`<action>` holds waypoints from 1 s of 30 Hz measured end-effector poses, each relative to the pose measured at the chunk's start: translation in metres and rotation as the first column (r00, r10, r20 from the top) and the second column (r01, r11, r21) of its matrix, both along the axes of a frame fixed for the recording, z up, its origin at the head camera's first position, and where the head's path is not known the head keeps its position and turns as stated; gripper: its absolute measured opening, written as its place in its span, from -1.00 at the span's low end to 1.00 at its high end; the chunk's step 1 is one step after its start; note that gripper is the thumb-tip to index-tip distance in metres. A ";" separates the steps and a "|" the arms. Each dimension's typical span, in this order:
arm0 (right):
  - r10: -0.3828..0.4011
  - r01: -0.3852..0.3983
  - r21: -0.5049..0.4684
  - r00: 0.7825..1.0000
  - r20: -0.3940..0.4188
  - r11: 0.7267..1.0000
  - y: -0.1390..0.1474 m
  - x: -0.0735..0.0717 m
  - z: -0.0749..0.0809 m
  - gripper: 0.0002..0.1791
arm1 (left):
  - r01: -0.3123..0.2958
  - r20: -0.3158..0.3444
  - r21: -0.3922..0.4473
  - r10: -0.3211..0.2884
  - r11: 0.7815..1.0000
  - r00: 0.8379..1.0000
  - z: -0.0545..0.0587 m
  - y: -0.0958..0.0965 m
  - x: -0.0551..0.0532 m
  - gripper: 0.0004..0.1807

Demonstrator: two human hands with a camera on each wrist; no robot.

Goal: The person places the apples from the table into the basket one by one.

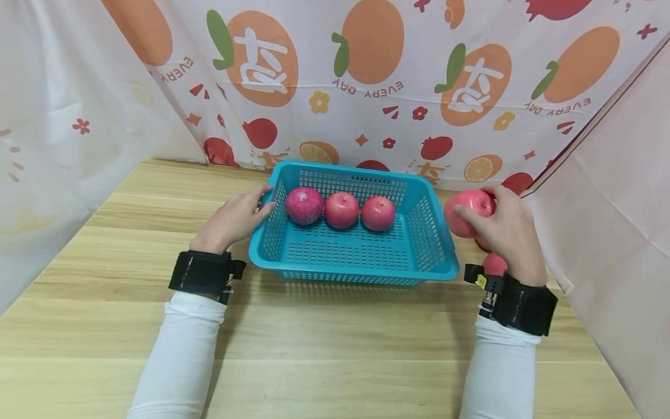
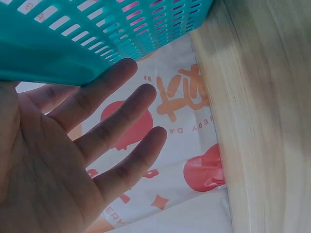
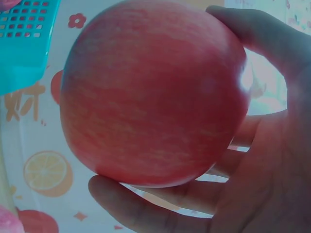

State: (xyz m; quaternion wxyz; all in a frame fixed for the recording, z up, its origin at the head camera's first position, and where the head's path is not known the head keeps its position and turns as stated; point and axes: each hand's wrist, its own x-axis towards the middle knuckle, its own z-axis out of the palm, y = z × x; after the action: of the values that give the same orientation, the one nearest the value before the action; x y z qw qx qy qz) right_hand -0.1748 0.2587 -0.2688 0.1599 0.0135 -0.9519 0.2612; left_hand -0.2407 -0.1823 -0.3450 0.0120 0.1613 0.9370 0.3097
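Observation:
A blue perforated plastic basket (image 1: 345,275) stands on the table, with my left hand (image 1: 235,218) at its left end. The left thumb lies over the rim while the other fingers extend beneath it, as the left wrist view shows. My right hand (image 1: 505,230) grips a red apple (image 3: 155,97) between thumb and fingers, just beyond the basket's right end. Inside the basket, a darker purplish-red round fruit (image 1: 305,205) and two red apples, one in the middle (image 1: 342,210) and one on the right (image 1: 378,213), sit in a row.
More red fruit, one piece in plain sight (image 1: 494,265), lies on the wooden table (image 1: 345,349) below my right hand, partly hidden by it. A fruit-printed cloth (image 1: 324,116) hangs behind the basket, and pale cloth (image 1: 602,233) borders the right side.

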 end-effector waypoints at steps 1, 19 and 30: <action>0.006 -0.006 0.004 1.000 -0.005 1.000 -0.002 0.000 0.001 -0.23 | 0.000 -0.001 0.000 0.000 1.000 1.000 0.000 0.000 0.000 -0.39; 0.084 -0.084 -0.003 0.996 0.001 0.996 -0.037 -0.002 0.018 -0.21 | 0.000 -0.009 -0.004 0.000 1.000 1.000 0.000 -0.001 0.000 -0.39; 0.116 -0.116 -0.006 0.993 0.011 0.993 -0.049 -0.004 0.018 -0.25 | -0.007 0.000 -0.013 0.007 1.000 1.000 0.000 0.000 0.001 -0.38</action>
State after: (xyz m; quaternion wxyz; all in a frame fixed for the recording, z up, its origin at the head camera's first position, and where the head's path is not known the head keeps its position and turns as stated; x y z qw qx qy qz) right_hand -0.1789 0.2101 -0.2510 0.1391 0.0669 -0.9497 0.2725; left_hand -0.2397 -0.1822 -0.3445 0.0118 0.1578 0.9396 0.3036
